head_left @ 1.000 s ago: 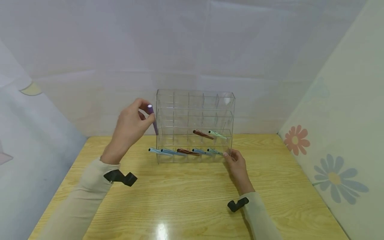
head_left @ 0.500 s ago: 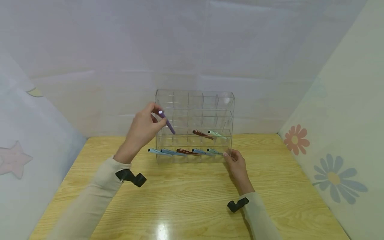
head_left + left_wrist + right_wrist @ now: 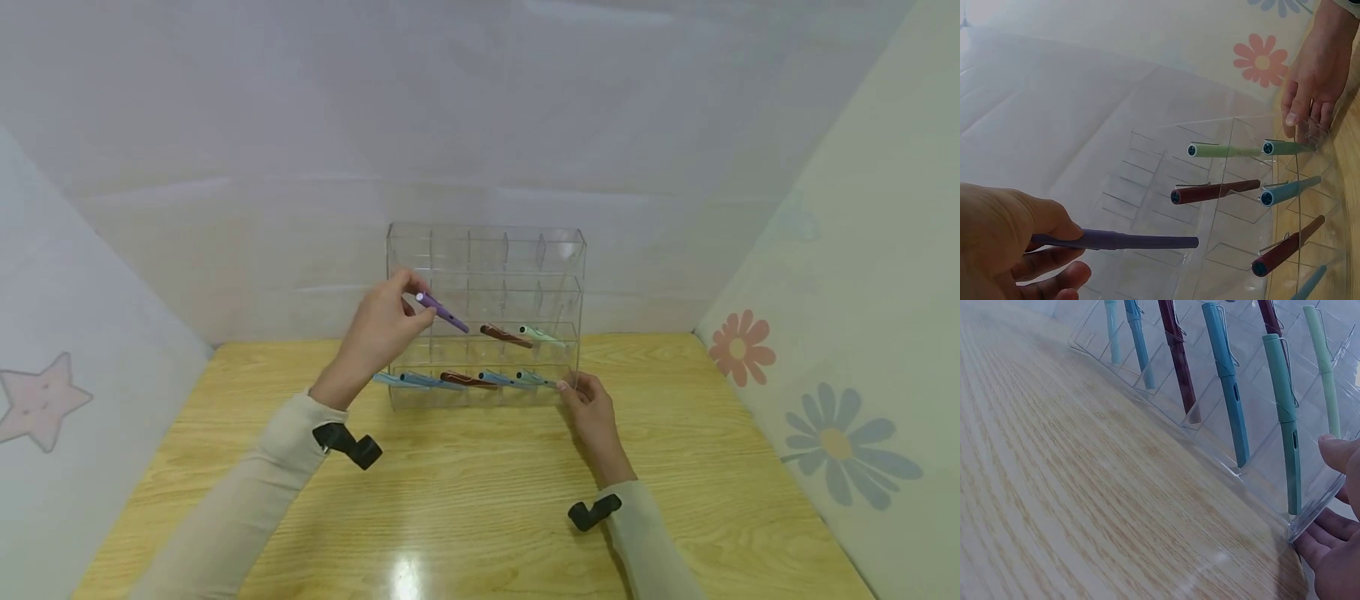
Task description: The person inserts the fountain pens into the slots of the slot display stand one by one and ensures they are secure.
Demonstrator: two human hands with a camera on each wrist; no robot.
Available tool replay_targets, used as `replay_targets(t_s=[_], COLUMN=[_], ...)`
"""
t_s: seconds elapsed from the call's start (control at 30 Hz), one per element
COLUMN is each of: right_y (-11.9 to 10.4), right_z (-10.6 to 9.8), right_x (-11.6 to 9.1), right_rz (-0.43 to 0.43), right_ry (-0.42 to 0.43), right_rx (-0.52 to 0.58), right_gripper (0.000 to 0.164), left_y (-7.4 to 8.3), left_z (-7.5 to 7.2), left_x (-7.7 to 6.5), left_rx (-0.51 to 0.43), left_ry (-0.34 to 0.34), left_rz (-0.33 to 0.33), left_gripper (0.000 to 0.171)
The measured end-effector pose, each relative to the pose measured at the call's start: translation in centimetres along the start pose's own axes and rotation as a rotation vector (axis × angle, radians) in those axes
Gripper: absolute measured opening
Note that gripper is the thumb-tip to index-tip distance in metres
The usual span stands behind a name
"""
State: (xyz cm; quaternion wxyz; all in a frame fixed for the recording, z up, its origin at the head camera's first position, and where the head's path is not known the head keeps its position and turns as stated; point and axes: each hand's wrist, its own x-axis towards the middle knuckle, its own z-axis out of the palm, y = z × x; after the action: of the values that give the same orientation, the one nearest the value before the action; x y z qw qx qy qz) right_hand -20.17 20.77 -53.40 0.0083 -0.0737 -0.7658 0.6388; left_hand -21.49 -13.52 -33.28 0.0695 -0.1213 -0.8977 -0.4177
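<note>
My left hand pinches a purple pen between thumb and fingers, in front of a clear compartmented pen rack. The pen slants, its far end dipping right towards the second row from the bottom; in the left wrist view the purple pen points at the rack. A dark red pen and a light green pen lean in that row. Below them, the bottom row holds several pens, among them a teal pen. My right hand grips the rack's lower right corner, thumb in front.
The rack stands on a wood-grain table, near a pale cloth backdrop. Printed panels flank the table: a pink star at left, a blue flower at right. Each wrist wears a black camera mount.
My left hand has moved right and slightly down, from the rack's left edge to in front of it. The purple pen has tipped from near upright to a flatter slant. The right hand stays put.
</note>
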Motion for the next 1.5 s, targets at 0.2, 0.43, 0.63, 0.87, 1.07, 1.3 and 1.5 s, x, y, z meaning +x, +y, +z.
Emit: replay_targets(t_s=[0.2,0.43,0.63,0.87,1.07,1.3,1.5], right_y=[0.0,-0.3,-0.5,-0.7,-0.6,-0.6,-0.5], right_z=[0.1,0.2,0.2,0.4,0.5,0.5,0.7], right_x=[0.1,-0.1,-0.3,-0.4,-0.4,-0.6,-0.6], right_rz=[0.005,0.013,0.023,0.016,0.023,0.024,0.020], right_ry=[-0.003,-0.013,-0.020,-0.021,-0.018,-0.017,-0.017], right_rx=[0.003,0.040,0.084,0.072,0.081,0.089,0.092], right_gripper=[0.056,0.056,0.055,0.056,0.055,0.056,0.057], left_y=[-0.4,-0.8,-1.0,-1.4,-1.8,-2.0,-2.1], left_z=[1.1,2.3,3.2,4.1,4.7,5.3,5.2], left_x=[0.3,0.6,1.0,1.3,1.2,1.2,1.2], left_rx=[0.016,0.044,0.073,0.122,0.132,0.190,0.205], left_ry=[-0.029,-0.076,-0.101,-0.114,-0.112,-0.116,-0.117], left_rz=[-0.023,-0.032,-0.041,-0.028,-0.019,-0.038,-0.026], left_gripper=[0.023,0.019,0.018,0.016,0.017,0.020,0.017])
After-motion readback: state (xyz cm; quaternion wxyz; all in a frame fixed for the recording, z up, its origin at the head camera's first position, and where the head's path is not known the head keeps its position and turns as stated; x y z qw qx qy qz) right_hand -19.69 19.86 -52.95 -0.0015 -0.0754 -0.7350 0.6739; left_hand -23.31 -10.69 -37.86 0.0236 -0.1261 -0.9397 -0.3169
